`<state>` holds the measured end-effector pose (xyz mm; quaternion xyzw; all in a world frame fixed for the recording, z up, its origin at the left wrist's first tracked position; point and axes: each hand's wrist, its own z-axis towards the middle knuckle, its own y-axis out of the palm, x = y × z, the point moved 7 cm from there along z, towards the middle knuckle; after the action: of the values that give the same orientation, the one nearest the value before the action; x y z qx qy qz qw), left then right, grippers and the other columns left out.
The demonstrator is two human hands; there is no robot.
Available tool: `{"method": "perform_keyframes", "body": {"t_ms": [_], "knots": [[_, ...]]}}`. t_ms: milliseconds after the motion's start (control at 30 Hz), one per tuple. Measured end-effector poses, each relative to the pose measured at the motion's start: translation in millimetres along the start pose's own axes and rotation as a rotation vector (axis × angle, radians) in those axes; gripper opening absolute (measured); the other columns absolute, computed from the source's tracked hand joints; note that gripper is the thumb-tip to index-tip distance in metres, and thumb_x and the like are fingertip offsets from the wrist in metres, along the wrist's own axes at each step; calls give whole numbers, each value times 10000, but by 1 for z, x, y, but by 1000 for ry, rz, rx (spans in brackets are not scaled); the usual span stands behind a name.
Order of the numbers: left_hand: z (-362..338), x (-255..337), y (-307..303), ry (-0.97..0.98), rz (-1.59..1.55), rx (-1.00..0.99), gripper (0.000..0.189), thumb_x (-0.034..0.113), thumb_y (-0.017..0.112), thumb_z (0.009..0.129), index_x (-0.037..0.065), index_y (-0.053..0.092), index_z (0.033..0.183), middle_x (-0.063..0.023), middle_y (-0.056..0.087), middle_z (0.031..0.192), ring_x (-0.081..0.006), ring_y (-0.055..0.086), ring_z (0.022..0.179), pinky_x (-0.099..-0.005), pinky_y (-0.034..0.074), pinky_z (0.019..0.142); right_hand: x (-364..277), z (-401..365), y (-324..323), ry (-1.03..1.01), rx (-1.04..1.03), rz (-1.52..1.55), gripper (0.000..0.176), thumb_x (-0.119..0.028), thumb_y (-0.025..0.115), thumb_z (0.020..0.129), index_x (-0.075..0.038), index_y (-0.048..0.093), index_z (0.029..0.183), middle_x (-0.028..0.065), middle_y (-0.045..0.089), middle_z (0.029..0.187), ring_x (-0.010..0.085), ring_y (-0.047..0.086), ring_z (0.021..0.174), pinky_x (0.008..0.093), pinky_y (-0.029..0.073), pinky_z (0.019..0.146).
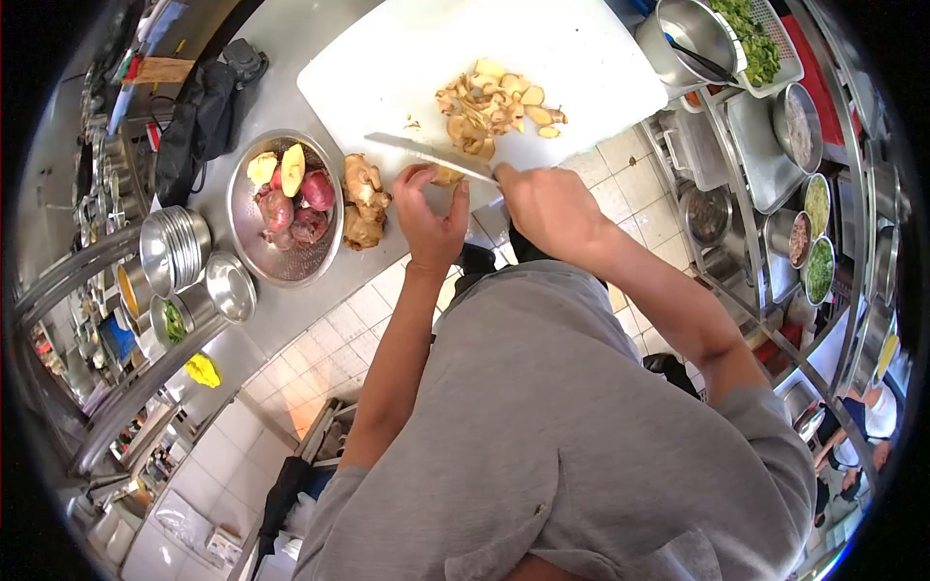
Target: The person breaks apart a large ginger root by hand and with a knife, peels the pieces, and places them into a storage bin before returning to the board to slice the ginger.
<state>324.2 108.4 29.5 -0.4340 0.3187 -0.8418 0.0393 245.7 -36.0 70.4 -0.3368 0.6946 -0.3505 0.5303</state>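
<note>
My right hand (552, 213) is closed round the handle of a knife (426, 151), whose blade points left over the near edge of the white cutting board (387, 68). Beside the blade, my left hand (432, 215) pinches a piece of ginger (446, 176) between thumb and fingers. A pile of ginger peelings and slices (494, 105) lies farther back on the board. Unpeeled ginger (365, 201) rests on the counter left of my left hand. Next to it, a perforated metal bowl (242, 228) holds red onions (276, 211) and peeled ginger pieces (293, 169).
Stacked metal bowls (174, 250) and a yellow cloth (201, 370) are at the left. A metal pot (690, 44) and a basket of chopped greens (760, 48) stand at the back right, above a rack with containers (799, 131). People (857, 436) appear at the far right.
</note>
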Motion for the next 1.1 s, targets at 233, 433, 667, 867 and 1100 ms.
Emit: {"method": "perform_keyframes", "body": {"t_ms": [233, 433, 667, 867, 1100], "knots": [[1, 0, 0, 4, 46, -37, 362, 54, 754, 821, 9, 593, 1142, -188, 567, 1114, -381, 555, 1033, -449, 470, 875, -19, -18, -11, -32, -90, -238, 138, -18, 585, 837, 3, 533, 963, 196, 668, 640, 359, 707, 598, 416, 569, 541], [-3, -6, 2, 9, 27, 6, 366, 51, 753, 810, 24, 612, 1147, -177, 576, 1128, -358, 587, 1041, -425, 497, 883, -11, 1, 8, 3, -73, -149, 136, -23, 590, 841, 21, 577, 969, 217, 666, 662, 386, 701, 614, 450, 567, 554], [1, -4, 1, 7, 49, 18, 373, 11, 747, 808, 47, 611, 1154, -182, 630, 1174, -341, 634, 1060, -404, 518, 916, 12, 22, 15, 101, -86, 126, 150, -121, 587, 949, 24, 618, 931, 257, 659, 712, 458, 678, 713, 514, 551, 657], [-2, -12, 4, -19, 24, -11, 413, 15, 742, 780, 43, 605, 1168, -183, 583, 1207, -352, 607, 1086, -409, 515, 924, 5, 6, -4, 185, -212, 164, 168, -112, 558, 924, 42, 611, 965, 277, 678, 794, 466, 686, 779, 534, 551, 712], [-2, -10, 5, -1, 19, 1, 384, 1, 729, 773, 35, 607, 1135, -187, 592, 1207, -358, 605, 1095, -410, 514, 928, 15, 29, 39, 188, -67, 338, 227, -152, 575, 972, 65, 598, 907, 304, 648, 741, 495, 657, 746, 549, 526, 690]]}}
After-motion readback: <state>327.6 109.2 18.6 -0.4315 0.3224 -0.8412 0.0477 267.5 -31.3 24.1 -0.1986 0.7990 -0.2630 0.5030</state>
